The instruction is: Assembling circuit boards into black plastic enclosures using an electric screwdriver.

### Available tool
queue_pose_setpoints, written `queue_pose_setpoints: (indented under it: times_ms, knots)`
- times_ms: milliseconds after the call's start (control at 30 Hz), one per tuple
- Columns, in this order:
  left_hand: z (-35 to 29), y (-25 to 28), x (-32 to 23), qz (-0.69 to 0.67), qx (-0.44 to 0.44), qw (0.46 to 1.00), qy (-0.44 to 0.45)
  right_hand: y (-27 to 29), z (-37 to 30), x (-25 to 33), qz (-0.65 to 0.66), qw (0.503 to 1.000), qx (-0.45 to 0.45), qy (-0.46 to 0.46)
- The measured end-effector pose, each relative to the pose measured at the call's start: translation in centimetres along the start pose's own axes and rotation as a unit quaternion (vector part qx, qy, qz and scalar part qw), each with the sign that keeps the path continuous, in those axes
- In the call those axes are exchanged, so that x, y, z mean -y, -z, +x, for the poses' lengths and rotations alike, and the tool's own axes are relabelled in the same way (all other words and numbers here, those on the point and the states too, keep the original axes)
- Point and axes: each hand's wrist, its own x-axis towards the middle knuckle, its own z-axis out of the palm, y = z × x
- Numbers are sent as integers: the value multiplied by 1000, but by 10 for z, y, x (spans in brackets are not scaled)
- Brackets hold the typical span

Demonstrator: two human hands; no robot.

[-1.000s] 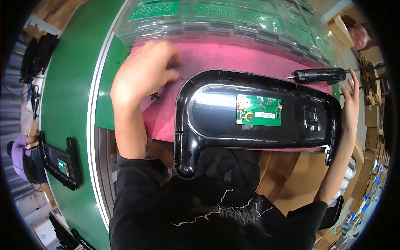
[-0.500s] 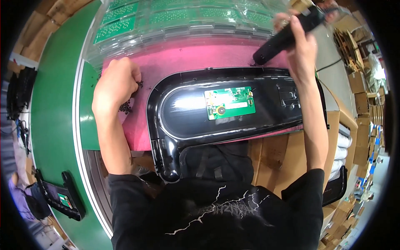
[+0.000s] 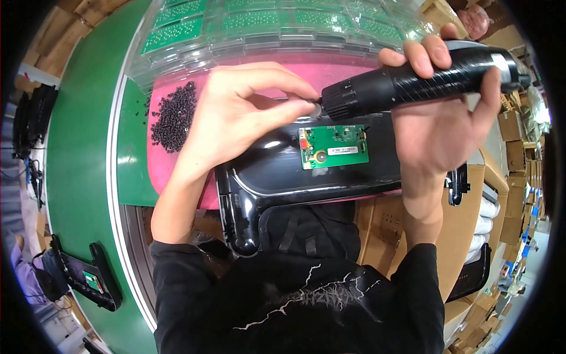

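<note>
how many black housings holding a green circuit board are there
2: the near housing partly over the pink mat, the far housing on the green table at left; others may be hidden.

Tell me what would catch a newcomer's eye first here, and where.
Probably the large black power screwdriver in the right hand, its front end close to the left hand. Then the green circuit board in the black shell below, and the heap of tiny black pieces on the pink mat at left.

The right hand [image 3: 437, 137] grips a black screwdriver [image 3: 413, 86], pointed at the left hand [image 3: 229, 115].
</note>
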Motion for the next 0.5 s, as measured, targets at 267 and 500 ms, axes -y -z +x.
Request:
queue_pose_setpoints:
  times_ms: [267, 500]
  knots:
    - [-5, -9, 1, -173, 26, 982, 67, -36, -11, 5, -59, 991, -67, 95]
    - [-3, -6, 7, -75, 17, 997, -22, -39, -17, 22, -146, 980, -25, 133]
